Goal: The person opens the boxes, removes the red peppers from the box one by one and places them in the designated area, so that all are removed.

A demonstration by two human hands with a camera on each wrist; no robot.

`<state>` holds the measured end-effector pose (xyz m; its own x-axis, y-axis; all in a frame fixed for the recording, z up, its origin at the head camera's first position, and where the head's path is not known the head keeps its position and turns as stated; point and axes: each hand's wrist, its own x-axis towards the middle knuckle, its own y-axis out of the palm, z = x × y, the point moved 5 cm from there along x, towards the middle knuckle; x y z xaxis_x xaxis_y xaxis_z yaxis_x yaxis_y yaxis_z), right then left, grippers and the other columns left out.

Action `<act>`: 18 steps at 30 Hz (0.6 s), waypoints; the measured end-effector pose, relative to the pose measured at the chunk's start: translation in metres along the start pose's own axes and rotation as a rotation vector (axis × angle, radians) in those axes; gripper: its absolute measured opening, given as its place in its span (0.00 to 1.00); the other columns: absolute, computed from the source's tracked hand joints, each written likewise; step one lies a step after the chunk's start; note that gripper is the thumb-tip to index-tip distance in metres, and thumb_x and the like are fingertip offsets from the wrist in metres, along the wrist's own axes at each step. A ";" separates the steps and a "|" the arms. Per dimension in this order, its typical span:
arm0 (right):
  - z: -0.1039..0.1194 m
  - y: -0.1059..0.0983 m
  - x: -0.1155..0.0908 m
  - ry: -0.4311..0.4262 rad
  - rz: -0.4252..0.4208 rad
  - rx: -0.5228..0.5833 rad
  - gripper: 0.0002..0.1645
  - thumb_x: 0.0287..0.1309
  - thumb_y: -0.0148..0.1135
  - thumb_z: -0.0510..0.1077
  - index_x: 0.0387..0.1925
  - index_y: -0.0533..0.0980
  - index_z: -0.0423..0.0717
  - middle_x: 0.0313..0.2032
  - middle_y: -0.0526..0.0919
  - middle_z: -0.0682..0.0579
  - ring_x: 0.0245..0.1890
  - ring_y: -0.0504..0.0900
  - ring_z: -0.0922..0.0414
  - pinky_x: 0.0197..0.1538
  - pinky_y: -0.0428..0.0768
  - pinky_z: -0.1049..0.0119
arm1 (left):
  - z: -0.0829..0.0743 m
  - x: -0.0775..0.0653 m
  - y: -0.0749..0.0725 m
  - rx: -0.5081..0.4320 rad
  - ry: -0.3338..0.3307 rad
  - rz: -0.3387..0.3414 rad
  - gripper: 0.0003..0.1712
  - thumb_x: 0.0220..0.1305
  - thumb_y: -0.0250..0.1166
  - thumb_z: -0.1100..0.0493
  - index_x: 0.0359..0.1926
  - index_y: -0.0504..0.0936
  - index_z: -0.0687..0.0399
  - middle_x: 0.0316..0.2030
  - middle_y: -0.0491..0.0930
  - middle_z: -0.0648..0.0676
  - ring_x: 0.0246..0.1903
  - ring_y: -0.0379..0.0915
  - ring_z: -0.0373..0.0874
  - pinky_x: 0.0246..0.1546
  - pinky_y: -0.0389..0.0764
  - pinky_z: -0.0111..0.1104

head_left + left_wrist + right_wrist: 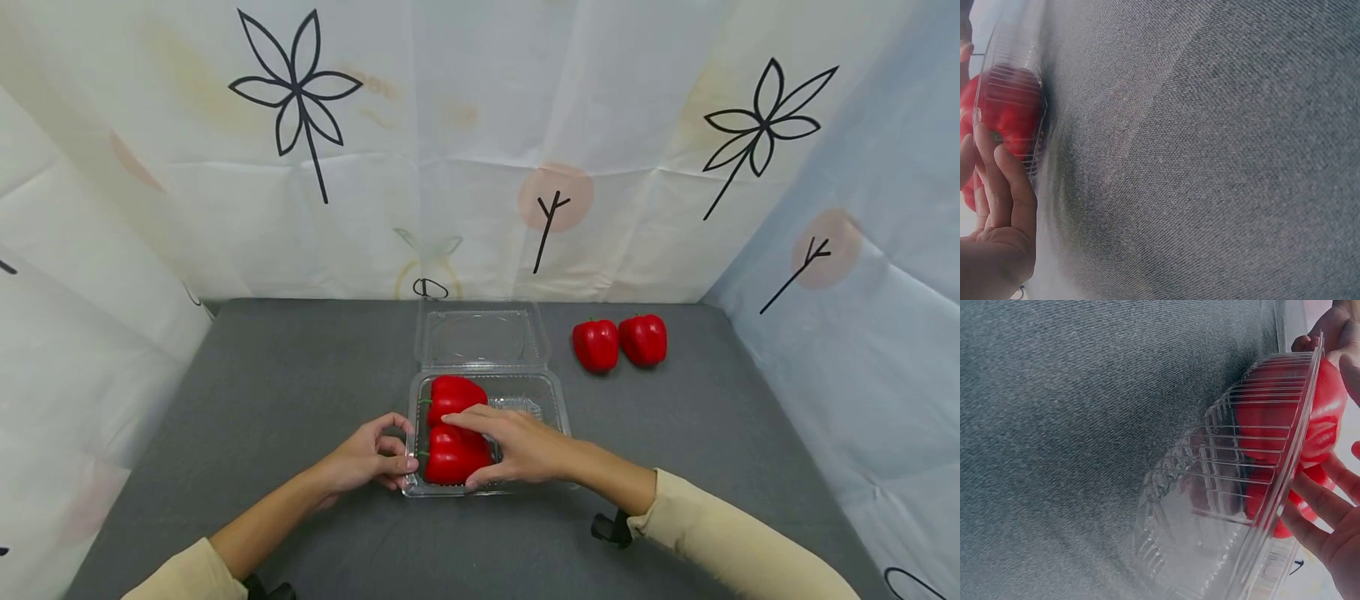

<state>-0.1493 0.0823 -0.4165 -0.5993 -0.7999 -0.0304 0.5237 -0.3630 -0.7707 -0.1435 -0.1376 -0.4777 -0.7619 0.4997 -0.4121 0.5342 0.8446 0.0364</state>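
Note:
A clear plastic clamshell container (561,408) lies with its lid (480,333) folded back. Two red bell peppers sit in its left half: a far one (453,392) and a near one (453,457), both with green stems pointing left. My left hand (371,458) pinches the container's left rim, thumb on top and fingers along the outer wall. From the right, my right hand (517,442) spans the near pepper, thumb on its near side and fingers over the far side. In the right wrist view those fingers (1316,500) reach over the rim against the red peppers.
Two more red bell peppers, one on the left (596,346) and one on the right (643,340), stand side by side on the grey cloth-covered table (300,375), right of the lid. Printed white curtains (450,167) enclose the table at the back and sides.

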 end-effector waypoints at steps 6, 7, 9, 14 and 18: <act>0.000 0.004 0.006 0.031 0.027 -0.047 0.48 0.53 0.74 0.57 0.72 0.63 0.53 0.60 0.72 0.54 0.53 0.76 0.57 0.54 0.79 0.63 | -0.001 0.000 0.000 0.006 -0.008 -0.004 0.29 0.63 0.70 0.62 0.58 0.63 0.62 0.29 0.82 0.55 0.25 0.79 0.45 0.35 0.85 0.37; 0.000 0.005 0.007 0.034 0.031 -0.054 0.48 0.53 0.74 0.57 0.72 0.64 0.53 0.59 0.72 0.54 0.53 0.76 0.57 0.54 0.79 0.63 | -0.001 0.000 0.000 0.007 -0.009 -0.004 0.29 0.63 0.70 0.62 0.58 0.63 0.62 0.29 0.82 0.55 0.25 0.79 0.45 0.35 0.85 0.37; 0.000 0.006 0.009 0.041 0.038 -0.061 0.48 0.53 0.74 0.57 0.72 0.64 0.53 0.59 0.71 0.54 0.52 0.76 0.57 0.54 0.79 0.63 | 0.000 0.000 0.000 0.007 -0.010 -0.006 0.29 0.63 0.70 0.62 0.58 0.63 0.62 0.29 0.82 0.55 0.25 0.79 0.45 0.35 0.85 0.37; 0.000 0.007 0.011 0.059 0.059 -0.067 0.49 0.52 0.75 0.57 0.72 0.64 0.53 0.58 0.70 0.55 0.51 0.76 0.57 0.53 0.79 0.65 | -0.001 0.000 0.000 0.004 -0.014 -0.007 0.29 0.63 0.70 0.62 0.58 0.63 0.62 0.29 0.82 0.55 0.26 0.79 0.46 0.35 0.85 0.37; 0.000 0.007 0.013 0.060 0.064 -0.079 0.48 0.52 0.75 0.57 0.71 0.65 0.53 0.57 0.69 0.55 0.50 0.76 0.58 0.52 0.79 0.66 | -0.001 0.000 -0.001 0.001 -0.016 -0.003 0.30 0.63 0.70 0.62 0.58 0.63 0.62 0.29 0.82 0.55 0.26 0.80 0.46 0.35 0.85 0.37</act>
<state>-0.1532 0.0696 -0.4229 -0.6025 -0.7895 -0.1171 0.5141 -0.2716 -0.8136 -0.1444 -0.1378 -0.4766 -0.7574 0.4942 -0.4267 0.5326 0.8457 0.0339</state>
